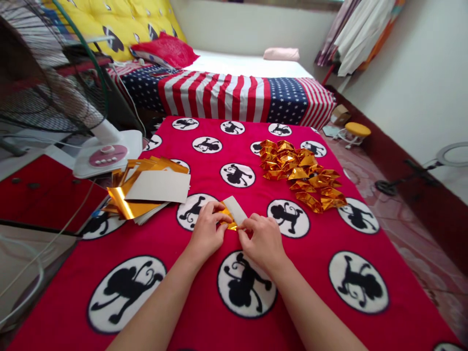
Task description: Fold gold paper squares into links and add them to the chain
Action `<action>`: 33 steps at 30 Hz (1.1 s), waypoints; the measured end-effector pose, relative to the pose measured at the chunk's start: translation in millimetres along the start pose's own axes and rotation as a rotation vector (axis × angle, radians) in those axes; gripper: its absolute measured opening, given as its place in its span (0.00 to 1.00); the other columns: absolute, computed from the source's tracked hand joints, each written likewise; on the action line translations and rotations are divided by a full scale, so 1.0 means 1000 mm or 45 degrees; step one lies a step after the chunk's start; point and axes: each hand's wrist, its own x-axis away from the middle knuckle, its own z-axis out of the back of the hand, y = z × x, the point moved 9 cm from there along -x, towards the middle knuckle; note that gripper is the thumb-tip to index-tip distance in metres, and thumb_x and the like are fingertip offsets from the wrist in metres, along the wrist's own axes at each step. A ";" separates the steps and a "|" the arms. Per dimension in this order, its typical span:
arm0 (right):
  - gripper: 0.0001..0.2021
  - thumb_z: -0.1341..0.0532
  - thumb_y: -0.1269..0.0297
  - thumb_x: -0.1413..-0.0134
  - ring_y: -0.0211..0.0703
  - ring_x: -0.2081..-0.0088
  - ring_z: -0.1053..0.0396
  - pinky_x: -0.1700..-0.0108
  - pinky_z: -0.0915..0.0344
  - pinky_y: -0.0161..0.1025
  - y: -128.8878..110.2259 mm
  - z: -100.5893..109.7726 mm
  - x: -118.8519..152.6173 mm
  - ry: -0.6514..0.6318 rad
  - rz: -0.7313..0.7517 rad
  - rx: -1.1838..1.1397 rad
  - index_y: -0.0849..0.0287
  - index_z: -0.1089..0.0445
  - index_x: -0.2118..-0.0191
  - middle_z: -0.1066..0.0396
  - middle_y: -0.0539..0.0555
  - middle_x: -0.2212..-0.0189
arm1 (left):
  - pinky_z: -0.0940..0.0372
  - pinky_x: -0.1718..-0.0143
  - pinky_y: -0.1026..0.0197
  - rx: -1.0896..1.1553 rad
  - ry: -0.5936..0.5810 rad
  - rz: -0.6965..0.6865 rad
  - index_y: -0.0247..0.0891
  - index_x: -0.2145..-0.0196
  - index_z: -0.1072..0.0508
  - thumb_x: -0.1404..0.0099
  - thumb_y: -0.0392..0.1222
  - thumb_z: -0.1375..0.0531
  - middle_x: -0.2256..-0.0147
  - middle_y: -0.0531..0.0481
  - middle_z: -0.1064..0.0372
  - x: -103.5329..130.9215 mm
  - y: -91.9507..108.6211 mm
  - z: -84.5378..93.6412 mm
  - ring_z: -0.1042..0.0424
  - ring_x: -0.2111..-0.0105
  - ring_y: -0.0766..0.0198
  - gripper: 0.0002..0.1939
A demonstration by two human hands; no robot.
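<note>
Head view: even pressure and true edges for a clean fold

Starting at our left, a white fan base stands just beside the counter, which wears a red cloth with monkey prints; near it on the cloth lies a loose stack of sheets, gold on one face and pale on the other, its edges fanned out unevenly. Right of the stack our left hand has its fingers curled in and closed on the left edge of the part-folded paper, which sits at the near middle of the counter, pale side mostly showing and gold at its left and lower edges; we would let this hand anchor the sheet, so the layers do not creep. At the lower right edge our right hand pinches the same paper between thumb and fingers; we judge it best to line up the edges first, then press outward from the middle; soft cloth gives under pressure, so a firm pinch should crease better than a downward push. Farther right, shaped gold pieces sit in a close cluster, well apart from our fingers.
</note>
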 end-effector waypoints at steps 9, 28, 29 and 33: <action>0.08 0.37 0.57 0.48 0.43 0.70 0.29 0.68 0.51 0.38 0.002 -0.013 -0.028 -0.086 -0.158 0.158 0.55 0.28 0.70 0.24 0.51 0.73 | 0.38 0.48 0.50 0.007 0.038 -0.010 0.37 0.72 0.29 0.46 0.25 0.39 0.58 0.47 0.33 0.000 0.004 0.004 0.34 0.53 0.56 0.08; 0.08 0.37 0.71 0.55 0.35 0.76 0.36 0.70 0.50 0.33 0.019 -0.018 -0.021 -0.134 -0.089 -0.298 0.55 0.35 0.67 0.32 0.43 0.79 | 0.38 0.48 0.50 -0.011 0.053 -0.020 0.41 0.74 0.24 0.44 0.27 0.40 0.59 0.48 0.34 0.002 0.003 0.002 0.34 0.54 0.57 0.11; 0.08 0.38 0.72 0.55 0.35 0.76 0.36 0.70 0.50 0.33 0.019 -0.018 -0.020 -0.130 -0.075 -0.316 0.55 0.35 0.67 0.33 0.43 0.80 | 0.38 0.48 0.51 -0.009 0.052 -0.027 0.42 0.74 0.23 0.43 0.27 0.40 0.58 0.48 0.34 0.003 0.003 0.002 0.34 0.53 0.57 0.11; 0.07 0.40 0.73 0.55 0.36 0.77 0.38 0.71 0.48 0.33 0.021 -0.018 -0.016 -0.097 -0.038 -0.402 0.55 0.35 0.68 0.36 0.43 0.81 | 0.37 0.48 0.51 -0.013 0.069 -0.053 0.43 0.72 0.22 0.42 0.27 0.40 0.58 0.48 0.34 0.005 0.004 0.001 0.35 0.53 0.57 0.12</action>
